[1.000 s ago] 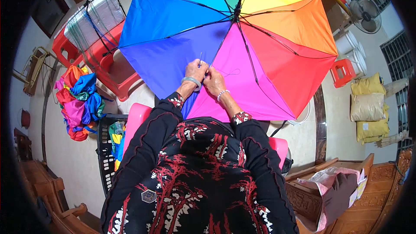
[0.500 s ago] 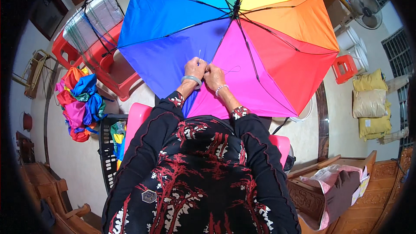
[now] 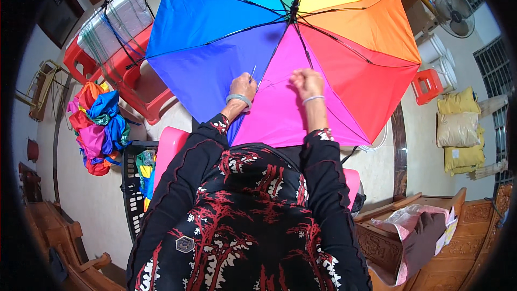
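- Open rainbow folding umbrella [image 3: 288,56], inside showing, at twelve o'clock.
- Left hand [image 3: 243,87], seven o'clock from its hub [image 3: 293,19], closed around a needle-like tool [image 3: 253,71].
- Right hand [image 3: 308,83], nearer six o'clock, curled; whether it pinches thread [image 3: 273,83], I cannot tell.

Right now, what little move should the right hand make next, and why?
The right hand could perhaps gently draw the thin dark thread away from the left hand, because it seems to curve slackly across the umbrella's pink panel between them.
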{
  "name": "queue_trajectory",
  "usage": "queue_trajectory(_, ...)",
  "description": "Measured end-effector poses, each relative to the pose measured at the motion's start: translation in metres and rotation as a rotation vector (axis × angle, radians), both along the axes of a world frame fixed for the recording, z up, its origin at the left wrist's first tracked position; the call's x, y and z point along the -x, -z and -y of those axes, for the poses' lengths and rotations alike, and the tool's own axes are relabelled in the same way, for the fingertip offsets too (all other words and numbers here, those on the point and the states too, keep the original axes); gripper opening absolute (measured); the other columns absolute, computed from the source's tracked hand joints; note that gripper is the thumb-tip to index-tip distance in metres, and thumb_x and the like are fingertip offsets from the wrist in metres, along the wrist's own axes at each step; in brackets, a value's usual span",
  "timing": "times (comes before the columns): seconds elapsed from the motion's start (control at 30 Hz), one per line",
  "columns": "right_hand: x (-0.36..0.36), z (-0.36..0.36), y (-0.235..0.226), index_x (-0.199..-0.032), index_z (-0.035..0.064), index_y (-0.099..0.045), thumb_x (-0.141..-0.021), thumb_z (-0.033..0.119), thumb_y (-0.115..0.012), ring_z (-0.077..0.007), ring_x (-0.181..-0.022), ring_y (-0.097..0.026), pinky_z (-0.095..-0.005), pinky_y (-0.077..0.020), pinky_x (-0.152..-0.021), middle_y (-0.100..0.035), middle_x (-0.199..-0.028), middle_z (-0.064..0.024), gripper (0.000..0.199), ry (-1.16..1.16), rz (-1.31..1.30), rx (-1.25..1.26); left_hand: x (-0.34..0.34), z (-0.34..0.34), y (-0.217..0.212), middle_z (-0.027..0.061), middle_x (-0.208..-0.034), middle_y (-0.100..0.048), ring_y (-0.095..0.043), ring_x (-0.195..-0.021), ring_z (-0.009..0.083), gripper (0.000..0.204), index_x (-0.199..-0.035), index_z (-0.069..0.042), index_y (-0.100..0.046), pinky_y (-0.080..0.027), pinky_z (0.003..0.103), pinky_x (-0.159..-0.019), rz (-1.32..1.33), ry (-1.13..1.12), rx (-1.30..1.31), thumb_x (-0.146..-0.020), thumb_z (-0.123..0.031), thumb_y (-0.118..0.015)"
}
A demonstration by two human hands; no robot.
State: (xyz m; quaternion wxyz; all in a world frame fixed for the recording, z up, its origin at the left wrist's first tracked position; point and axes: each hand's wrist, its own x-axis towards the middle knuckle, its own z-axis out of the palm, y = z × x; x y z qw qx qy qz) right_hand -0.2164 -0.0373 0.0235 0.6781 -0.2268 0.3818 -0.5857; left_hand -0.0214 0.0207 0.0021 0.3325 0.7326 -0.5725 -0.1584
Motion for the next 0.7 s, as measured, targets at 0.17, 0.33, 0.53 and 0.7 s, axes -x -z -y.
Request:
queue_trajectory(0.17,0.077,0.021,-0.028,-0.074,-0.0075,-0.049,-0.078,-0.002,-0.045,-0.0244,-0.057,-0.059,-0.0255,-0.0500,-0.043,-0.058,-0.071,-0.0170,0.009,0.218,0.059,-0.020,0.004,-0.002,-0.006,0.0243,-0.078,-0.059,-0.057,-0.077,0.0399,0.020,-0.080,0.000,-0.058,-0.045,0.047,-0.068,-0.013,0.027,-0.041,-0.075,-0.019,-0.053)
queue_trajectory(0.33,0.073,0.011,-0.037,-0.079,-0.0071,-0.048,-0.081,0.000,-0.044,-0.0207,-0.055,-0.057,-0.0258,-0.0475,-0.039,-0.058,-0.070,-0.0163,0.009,0.394,-0.147,0.008,0.000,-0.004,-0.004,0.0242,-0.080,-0.059,-0.057,-0.079,0.0396,0.021,-0.083,0.000,-0.058,-0.045,0.047,-0.069,0.012,0.046,-0.063,-0.076,-0.019,-0.053)
queue_trajectory(0.53,-0.007,-0.020,-0.001,-0.080,0.0026,-0.052,-0.081,0.009,-0.047,-0.0226,-0.059,-0.059,-0.0347,-0.0483,-0.049,-0.058,-0.071,-0.0161,0.008,-0.029,-1.008,0.385,0.002,-0.003,-0.004,0.0239,-0.082,-0.059,-0.057,-0.081,0.0396,0.022,-0.084,-0.001,-0.058,-0.045,0.046,-0.071,0.044,0.038,-0.129,-0.076,-0.020,-0.054)
queue_trajectory(0.7,-0.055,-0.044,0.011,-0.082,0.0038,-0.054,-0.076,0.015,-0.053,-0.0338,-0.067,-0.060,-0.0440,-0.0469,-0.063,-0.060,-0.074,-0.0185,0.013,-0.202,-1.484,0.750,0.001,-0.004,-0.006,0.0239,-0.083,-0.059,-0.057,-0.081,0.0397,0.022,-0.085,-0.001,-0.058,-0.045,0.046,-0.072,0.062,0.046,-0.149,-0.076,-0.020,-0.053)
